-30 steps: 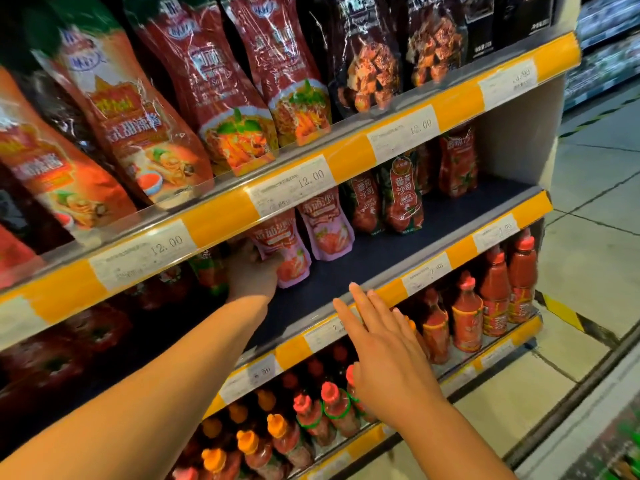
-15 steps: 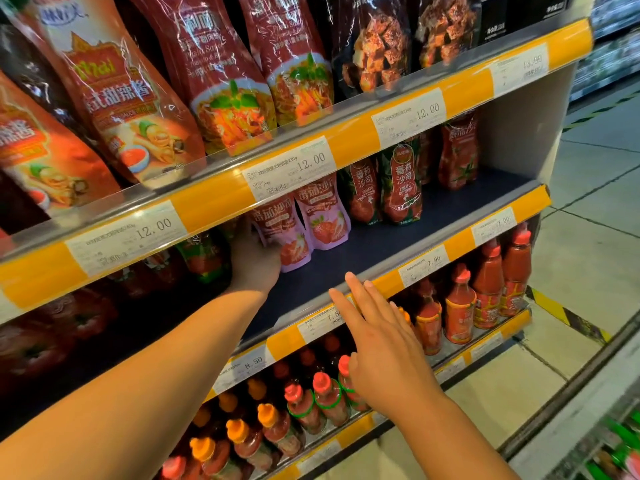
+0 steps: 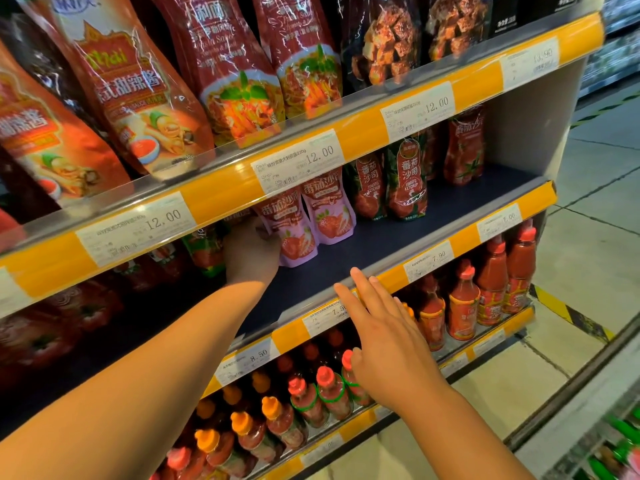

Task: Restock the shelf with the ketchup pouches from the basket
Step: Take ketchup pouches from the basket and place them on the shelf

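Note:
Two pink ketchup pouches stand on the dark middle shelf (image 3: 398, 233). My left hand (image 3: 251, 252) reaches under the upper shelf rail and grips the left pink pouch (image 3: 294, 233) by its left side. The second pink pouch (image 3: 329, 216) stands just right of it. Further right stand red and green tomato ketchup pouches (image 3: 407, 178). My right hand (image 3: 384, 337) hovers with straight fingers in front of the middle shelf's yellow price rail, holding nothing. The basket is out of view.
The upper shelf carries large sauce pouches (image 3: 239, 71) behind a clear lip. Red sauce bottles (image 3: 464, 306) with red and orange caps fill the bottom shelf. A tiled floor (image 3: 588, 244) with a yellow-black stripe lies to the right.
The view has dropped and moved closer to the shelf. My left hand stays on the left pink pouch; my right hand has risen slightly toward the middle shelf rail.

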`<move>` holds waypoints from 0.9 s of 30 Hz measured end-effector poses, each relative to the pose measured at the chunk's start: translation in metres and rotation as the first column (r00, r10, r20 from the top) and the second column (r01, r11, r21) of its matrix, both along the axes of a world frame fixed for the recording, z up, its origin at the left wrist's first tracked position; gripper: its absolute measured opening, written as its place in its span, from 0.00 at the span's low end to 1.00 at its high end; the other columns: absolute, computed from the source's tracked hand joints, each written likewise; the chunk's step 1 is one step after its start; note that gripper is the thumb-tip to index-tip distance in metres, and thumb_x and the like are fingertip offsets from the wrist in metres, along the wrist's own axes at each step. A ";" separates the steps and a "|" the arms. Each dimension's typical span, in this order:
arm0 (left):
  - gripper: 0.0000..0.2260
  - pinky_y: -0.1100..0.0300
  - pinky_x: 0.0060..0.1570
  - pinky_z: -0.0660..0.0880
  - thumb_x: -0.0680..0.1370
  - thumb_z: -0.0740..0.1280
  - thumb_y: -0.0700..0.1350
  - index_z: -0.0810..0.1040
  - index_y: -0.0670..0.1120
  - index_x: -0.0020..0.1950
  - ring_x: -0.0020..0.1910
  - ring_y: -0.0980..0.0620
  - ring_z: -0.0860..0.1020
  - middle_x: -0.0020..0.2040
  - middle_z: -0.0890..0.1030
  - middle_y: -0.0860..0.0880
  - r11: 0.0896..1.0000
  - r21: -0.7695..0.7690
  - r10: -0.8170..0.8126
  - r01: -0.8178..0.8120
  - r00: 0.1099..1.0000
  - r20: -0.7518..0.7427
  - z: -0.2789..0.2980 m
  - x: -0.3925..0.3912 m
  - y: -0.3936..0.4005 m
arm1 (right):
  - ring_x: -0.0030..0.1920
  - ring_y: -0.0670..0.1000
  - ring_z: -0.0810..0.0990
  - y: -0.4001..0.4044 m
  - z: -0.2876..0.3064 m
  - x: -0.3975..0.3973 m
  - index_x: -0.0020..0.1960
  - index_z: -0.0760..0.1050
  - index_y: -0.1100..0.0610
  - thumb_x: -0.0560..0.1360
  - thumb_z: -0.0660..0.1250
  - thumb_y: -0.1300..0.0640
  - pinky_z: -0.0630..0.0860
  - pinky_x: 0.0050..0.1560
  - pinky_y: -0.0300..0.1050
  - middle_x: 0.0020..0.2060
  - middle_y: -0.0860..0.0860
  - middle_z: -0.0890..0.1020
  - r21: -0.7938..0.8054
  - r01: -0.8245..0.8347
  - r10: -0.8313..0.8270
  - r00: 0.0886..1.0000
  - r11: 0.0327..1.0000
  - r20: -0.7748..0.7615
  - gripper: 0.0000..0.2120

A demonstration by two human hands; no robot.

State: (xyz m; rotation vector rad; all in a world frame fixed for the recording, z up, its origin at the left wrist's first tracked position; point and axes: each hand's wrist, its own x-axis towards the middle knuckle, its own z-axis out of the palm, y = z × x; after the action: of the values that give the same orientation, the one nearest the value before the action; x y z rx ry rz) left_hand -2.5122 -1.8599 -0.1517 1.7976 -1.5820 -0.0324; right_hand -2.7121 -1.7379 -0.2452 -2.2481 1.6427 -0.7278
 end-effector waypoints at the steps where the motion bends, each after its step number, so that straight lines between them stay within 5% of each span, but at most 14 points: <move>1: 0.02 0.58 0.47 0.71 0.79 0.71 0.42 0.80 0.46 0.48 0.48 0.50 0.80 0.51 0.85 0.46 1.000 -0.009 0.003 -0.003 1.000 0.004 0.001 -0.001 0.000 | 0.84 0.48 0.34 0.000 0.000 0.000 0.84 0.38 0.38 0.77 0.69 0.58 0.37 0.77 0.48 0.82 0.39 0.30 0.002 0.000 0.000 1.000 1.000 0.001 0.50; 11: 0.01 0.56 0.50 0.73 0.79 0.71 0.41 0.81 0.43 0.48 0.51 0.46 0.82 0.51 0.85 0.45 1.000 -0.020 0.007 -0.007 0.999 0.032 -0.002 -0.010 -0.009 | 0.84 0.48 0.35 0.003 0.004 -0.001 0.84 0.39 0.38 0.78 0.69 0.58 0.37 0.77 0.48 0.82 0.39 0.31 0.030 -0.010 0.010 1.000 1.000 0.004 0.49; 15: 0.02 0.59 0.47 0.72 0.78 0.72 0.41 0.82 0.43 0.49 0.47 0.52 0.80 0.50 0.85 0.47 1.000 -0.026 0.007 -0.008 0.999 -0.040 -0.005 -0.007 -0.004 | 0.84 0.48 0.35 0.002 0.005 -0.002 0.84 0.39 0.39 0.78 0.69 0.59 0.39 0.80 0.50 0.83 0.39 0.31 0.044 -0.016 0.016 1.000 0.999 0.005 0.49; 19: 0.06 0.58 0.51 0.74 0.77 0.72 0.41 0.83 0.43 0.53 0.53 0.50 0.83 0.54 0.86 0.48 1.000 -0.003 0.029 -0.030 0.994 -0.108 -0.008 -0.010 0.006 | 0.84 0.49 0.35 0.003 0.005 -0.003 0.84 0.39 0.39 0.78 0.68 0.59 0.40 0.81 0.51 0.83 0.40 0.31 0.048 -0.026 0.026 1.000 0.999 0.003 0.49; 22: 0.08 0.57 0.54 0.77 0.77 0.73 0.39 0.81 0.49 0.54 0.56 0.50 0.84 0.54 0.85 0.52 0.999 0.002 -0.039 0.042 0.943 -0.331 -0.007 -0.017 0.030 | 0.84 0.47 0.35 0.003 0.008 -0.005 0.85 0.41 0.39 0.80 0.67 0.58 0.38 0.77 0.49 0.82 0.38 0.30 0.066 -0.060 0.058 0.998 0.996 0.035 0.46; 24: 0.09 0.53 0.54 0.81 0.78 0.73 0.41 0.80 0.54 0.54 0.54 0.53 0.84 0.54 0.85 0.55 0.990 -0.088 -0.137 0.109 0.875 -0.465 -0.007 -0.029 0.063 | 0.84 0.44 0.37 0.006 0.012 -0.010 0.85 0.43 0.38 0.80 0.68 0.57 0.47 0.81 0.52 0.81 0.35 0.31 0.080 -0.094 0.085 0.991 0.992 0.103 0.45; 27: 0.05 0.62 0.52 0.78 0.82 0.70 0.44 0.81 0.54 0.55 0.54 0.57 0.81 0.54 0.83 0.55 0.949 -0.168 -0.312 0.266 0.858 -0.408 -0.013 -0.067 0.132 | 0.84 0.41 0.44 0.019 0.016 -0.032 0.84 0.47 0.37 0.81 0.68 0.56 0.61 0.79 0.48 0.82 0.32 0.36 0.063 -0.076 0.060 0.972 0.995 0.227 0.42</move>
State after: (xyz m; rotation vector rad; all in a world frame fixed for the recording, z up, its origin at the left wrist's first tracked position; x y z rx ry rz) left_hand -2.5795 -1.7281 -0.1647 1.3376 -1.4787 -0.4512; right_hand -2.7440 -1.7189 -0.2292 -2.0760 1.4552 -0.8570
